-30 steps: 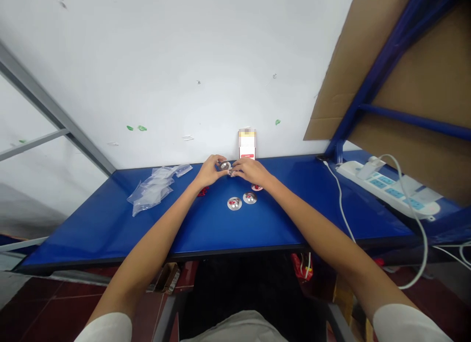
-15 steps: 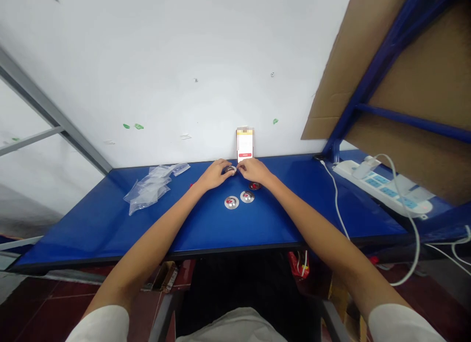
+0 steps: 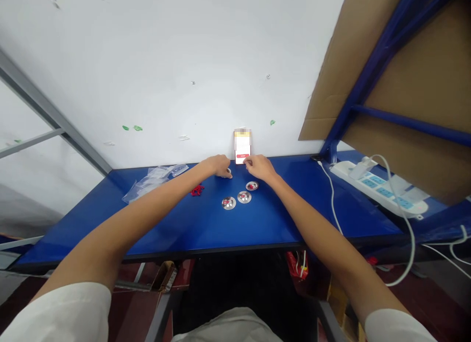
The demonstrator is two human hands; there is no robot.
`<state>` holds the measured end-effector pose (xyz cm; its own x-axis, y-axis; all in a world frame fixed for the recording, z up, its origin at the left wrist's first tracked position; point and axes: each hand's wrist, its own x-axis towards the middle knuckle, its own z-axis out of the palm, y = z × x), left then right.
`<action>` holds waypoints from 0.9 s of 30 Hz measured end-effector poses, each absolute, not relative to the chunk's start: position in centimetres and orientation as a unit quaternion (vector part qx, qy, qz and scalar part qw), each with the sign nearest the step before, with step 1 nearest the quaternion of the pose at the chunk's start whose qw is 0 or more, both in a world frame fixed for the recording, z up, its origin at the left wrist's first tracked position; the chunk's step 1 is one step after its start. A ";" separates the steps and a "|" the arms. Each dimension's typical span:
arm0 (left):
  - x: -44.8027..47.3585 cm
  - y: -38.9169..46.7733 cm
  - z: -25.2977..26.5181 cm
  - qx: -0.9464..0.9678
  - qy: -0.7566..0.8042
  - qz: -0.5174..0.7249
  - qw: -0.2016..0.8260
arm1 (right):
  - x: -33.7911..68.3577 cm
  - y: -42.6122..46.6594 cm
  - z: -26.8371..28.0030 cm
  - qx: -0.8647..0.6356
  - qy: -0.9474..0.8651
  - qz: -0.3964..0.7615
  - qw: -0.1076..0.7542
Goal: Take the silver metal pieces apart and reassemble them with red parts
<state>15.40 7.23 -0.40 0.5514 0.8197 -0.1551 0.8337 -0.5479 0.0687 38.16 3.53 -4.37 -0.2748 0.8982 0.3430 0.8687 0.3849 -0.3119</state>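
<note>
My left hand point(image 3: 221, 166) is closed at the back of the blue table, its fingers curled round a round metal disc point(image 3: 228, 171) of which only a pale edge shows. A short way to the right, my right hand point(image 3: 259, 166) has thumb and fingertips pinched together in front of the phone; anything between them is too small to make out. Closer to me lie several shiny domed discs with red in the middle: a left disc point(image 3: 228, 203), a middle disc point(image 3: 244, 197) and a right disc point(image 3: 252, 185). Small red pieces point(image 3: 196, 190) form a pile below my left wrist.
A phone point(image 3: 242, 146) with a lit screen leans on the white wall. Clear plastic bags point(image 3: 147, 181) lie at the left, partly behind my left forearm. On the right are a white power strip point(image 3: 380, 189) and a white cable point(image 3: 333, 199).
My hands have moved apart; the left has turned over and hides most of its disc. The right has shifted slightly right. The red pile and the right disc now show more fully.
</note>
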 end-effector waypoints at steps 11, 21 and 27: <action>8.7 4.0 6.1 0.915 0.381 0.055 0.120 | 37.7 3.3 -4.3 -0.558 -0.799 0.038 0.221; 4.3 -4.2 4.0 0.851 0.493 0.173 -0.047 | 37.6 2.8 -3.6 -0.575 -0.791 0.036 0.206; 5.6 -3.1 2.0 0.850 0.480 0.207 -0.060 | 38.2 3.2 -3.9 -0.577 -0.787 0.066 0.211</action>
